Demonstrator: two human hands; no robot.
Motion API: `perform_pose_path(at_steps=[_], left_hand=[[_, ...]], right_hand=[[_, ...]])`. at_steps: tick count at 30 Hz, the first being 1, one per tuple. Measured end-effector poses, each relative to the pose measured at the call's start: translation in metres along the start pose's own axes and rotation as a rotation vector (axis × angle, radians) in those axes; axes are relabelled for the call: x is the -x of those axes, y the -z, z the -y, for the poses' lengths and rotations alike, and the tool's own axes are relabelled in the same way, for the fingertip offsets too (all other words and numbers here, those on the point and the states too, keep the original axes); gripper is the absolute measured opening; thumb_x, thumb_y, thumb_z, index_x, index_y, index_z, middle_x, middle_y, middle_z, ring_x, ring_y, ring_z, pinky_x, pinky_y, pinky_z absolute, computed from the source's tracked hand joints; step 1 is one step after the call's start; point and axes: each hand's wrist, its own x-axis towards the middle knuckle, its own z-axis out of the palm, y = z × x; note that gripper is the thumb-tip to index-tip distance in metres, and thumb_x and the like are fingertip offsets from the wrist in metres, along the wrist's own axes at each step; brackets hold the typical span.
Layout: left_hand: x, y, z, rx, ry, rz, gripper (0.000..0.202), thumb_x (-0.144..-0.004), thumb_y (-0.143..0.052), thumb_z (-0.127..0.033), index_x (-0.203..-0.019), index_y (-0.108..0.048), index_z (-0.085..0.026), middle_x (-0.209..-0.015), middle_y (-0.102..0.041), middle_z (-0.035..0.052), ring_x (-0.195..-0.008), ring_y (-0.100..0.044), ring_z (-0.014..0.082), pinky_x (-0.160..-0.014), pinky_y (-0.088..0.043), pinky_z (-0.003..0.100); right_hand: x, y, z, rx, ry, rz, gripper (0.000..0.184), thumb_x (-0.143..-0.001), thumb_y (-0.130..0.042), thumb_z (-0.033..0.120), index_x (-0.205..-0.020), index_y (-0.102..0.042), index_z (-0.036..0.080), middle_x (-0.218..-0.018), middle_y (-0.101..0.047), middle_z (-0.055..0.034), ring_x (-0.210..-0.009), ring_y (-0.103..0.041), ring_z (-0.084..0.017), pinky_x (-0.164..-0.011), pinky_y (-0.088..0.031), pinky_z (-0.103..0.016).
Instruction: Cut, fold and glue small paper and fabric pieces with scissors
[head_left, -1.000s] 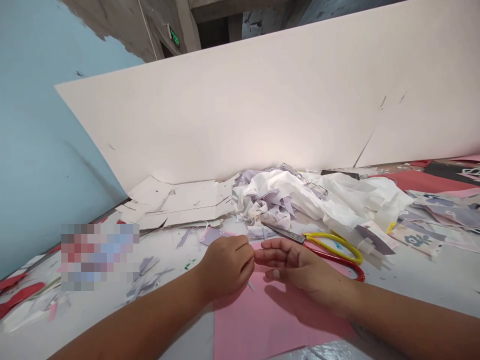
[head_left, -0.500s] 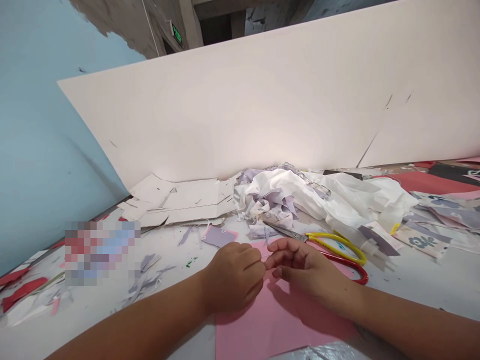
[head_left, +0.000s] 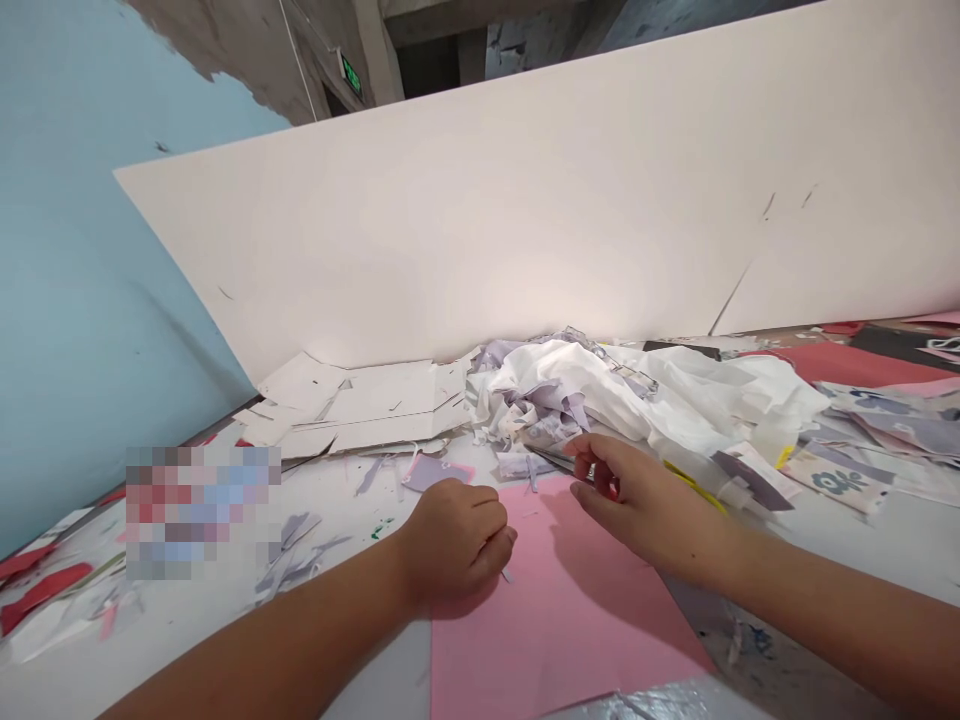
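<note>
My left hand (head_left: 454, 540) rests as a closed fist on the left edge of a pink sheet (head_left: 562, 620). A thin pale sliver (head_left: 507, 576) pokes out by its fingertips; whether the fist holds it is unclear. My right hand (head_left: 649, 510) lies further back, at the far edge of the sheet. Its thumb and fingers curl around the scissors (head_left: 553, 459) near the pivot. The grey blades point left, and a bit of the yellow handle (head_left: 694, 486) shows behind the hand.
A heap of crumpled white and lilac paper (head_left: 600, 395) lies behind the hands, and flat white card offcuts (head_left: 360, 405) lie to its left. A big white board (head_left: 525, 220) leans at the back. Printed scraps (head_left: 840, 480) lie right, red scraps (head_left: 37, 590) far left.
My right hand has left the left hand and moved back and right onto the scissors, covering their handles. The left fist has stayed on the pink sheet's edge.
</note>
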Motion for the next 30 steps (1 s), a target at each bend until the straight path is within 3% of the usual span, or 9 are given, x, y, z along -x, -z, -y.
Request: perform_pose_path(at_steps=[3,6,10,14,18,25,28,30], left_hand=[[-0.001,0.001,-0.003,0.099,0.099,-0.038,0.014,-0.072,-0.042,-0.012,-0.073,-0.054,-0.018,-0.07,-0.054,0.002,-0.059,-0.047,0.0116,-0.055,-0.038,0.026],[-0.005,0.0,-0.002,0.197,0.247,-0.067,0.031,-0.069,-0.044,-0.01,-0.096,-0.053,-0.021,-0.097,-0.054,0.0057,-0.084,-0.052,0.0157,-0.071,-0.045,0.029],[-0.01,-0.007,0.011,0.238,0.437,0.004,0.027,-0.073,-0.045,-0.016,-0.097,-0.056,-0.025,-0.118,-0.046,0.0066,-0.107,-0.045,0.0219,-0.075,-0.047,0.032],[-0.013,-0.013,0.021,0.258,0.442,0.122,0.03,-0.077,-0.046,-0.027,-0.104,-0.056,-0.026,-0.112,-0.054,0.006,-0.11,-0.044,0.0234,-0.088,-0.042,0.041],[-0.012,-0.014,0.021,0.262,0.439,0.111,0.03,-0.078,-0.045,-0.026,-0.105,-0.057,-0.023,-0.11,-0.056,0.0068,-0.108,-0.046,0.0231,-0.089,-0.041,0.041],[-0.01,-0.014,0.019,0.286,0.511,0.071,0.028,-0.075,-0.045,-0.023,-0.1,-0.059,-0.022,-0.11,-0.057,0.0066,-0.106,-0.048,0.0228,-0.089,-0.039,0.042],[-0.008,-0.017,0.021,0.295,0.546,0.008,0.029,-0.074,-0.045,-0.021,-0.101,-0.057,-0.022,-0.111,-0.055,0.0067,-0.106,-0.047,0.0226,-0.087,-0.041,0.04],[-0.008,-0.019,0.022,0.298,0.581,-0.043,0.029,-0.073,-0.045,-0.019,-0.101,-0.056,-0.022,-0.111,-0.055,0.007,-0.104,-0.048,0.0219,-0.085,-0.042,0.039]], right_hand=[[-0.001,0.004,0.0,0.226,0.086,-0.014,0.02,-0.076,-0.042,0.025,-0.095,-0.05,0.022,-0.083,-0.058,-0.0034,-0.066,-0.052,-0.016,-0.055,-0.037,-0.028],[-0.001,-0.004,-0.004,0.344,0.233,0.016,0.024,-0.076,-0.042,0.021,-0.097,-0.052,0.019,-0.092,-0.058,-0.0067,-0.082,-0.053,-0.021,-0.065,-0.039,-0.031],[-0.003,-0.018,-0.008,0.452,0.365,0.061,0.028,-0.071,-0.044,0.014,-0.096,-0.055,0.02,-0.1,-0.056,-0.0075,-0.096,-0.048,-0.024,-0.079,-0.037,-0.036],[-0.007,-0.019,-0.01,0.692,0.225,-0.036,0.024,-0.073,-0.042,0.015,-0.091,-0.056,0.017,-0.098,-0.054,-0.0121,-0.092,-0.049,-0.028,-0.073,-0.039,-0.039],[-0.009,-0.013,-0.013,0.844,-0.015,-0.028,0.019,-0.074,-0.042,0.019,-0.085,-0.056,0.015,-0.091,-0.054,-0.0149,-0.083,-0.054,-0.031,-0.058,-0.039,-0.036],[-0.009,0.0,-0.014,0.731,-0.236,0.053,0.03,-0.077,-0.043,0.041,-0.084,-0.053,0.014,-0.075,-0.061,-0.014,-0.07,-0.059,-0.032,-0.052,-0.036,-0.034],[-0.01,0.012,-0.021,0.579,-0.228,0.088,0.03,-0.069,-0.051,0.047,-0.074,-0.054,0.017,-0.063,-0.06,-0.0106,-0.06,-0.059,-0.029,-0.049,-0.034,-0.032],[-0.011,0.02,-0.025,0.467,-0.18,0.077,0.023,-0.059,-0.061,0.041,-0.06,-0.054,0.02,-0.05,-0.056,-0.0056,-0.046,-0.055,-0.023,-0.044,-0.032,-0.029]])
